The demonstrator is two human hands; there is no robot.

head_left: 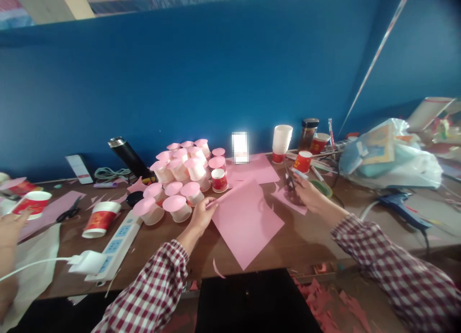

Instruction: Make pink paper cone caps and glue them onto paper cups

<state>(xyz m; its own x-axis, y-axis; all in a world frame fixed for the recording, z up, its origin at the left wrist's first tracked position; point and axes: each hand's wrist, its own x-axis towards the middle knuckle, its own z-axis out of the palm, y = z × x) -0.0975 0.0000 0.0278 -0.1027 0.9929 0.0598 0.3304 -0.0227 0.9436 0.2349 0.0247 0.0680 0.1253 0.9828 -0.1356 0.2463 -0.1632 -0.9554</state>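
View from the head camera over a cluttered brown table [317, 242]. Our left hand [201, 215] had its fingers pinched together on the upper left corner of the pink paper sheet [245, 222], which lay flat at the centre of the table, its near corner pointing to 6 o'clock. Our right hand [306, 194] reached to 1 o'clock of the sheet, its fingers closed about the dark scissors [290, 182]; the blades were blurred, so we could not tell with certainty whether they stood open, and the grip itself appeared firm rather than loose.

At 10 o'clock of the sheet stood a cluster of upturned white cups capped with pink discs [180, 179], with one red paper cup [219, 179] at its right edge. A stack of white cups [281, 141] and a jar [308, 134] stood by the blue wall at 12 to 1 o'clock. A white power strip [115, 246] lay at 9 o'clock, a blue glue gun [399, 203] at 3 o'clock, and pink offcuts lay scattered over the floor [324, 294] below.

At far left another person's hand [10, 227] touched a second red cup [33, 203].

We judged that a clean cut would call for the left hand to keep the sheet taut and slightly lifted, feeding paper into the blades, while the scissors met the edge squarely and the pinching fingers stayed well clear of the cutting line.
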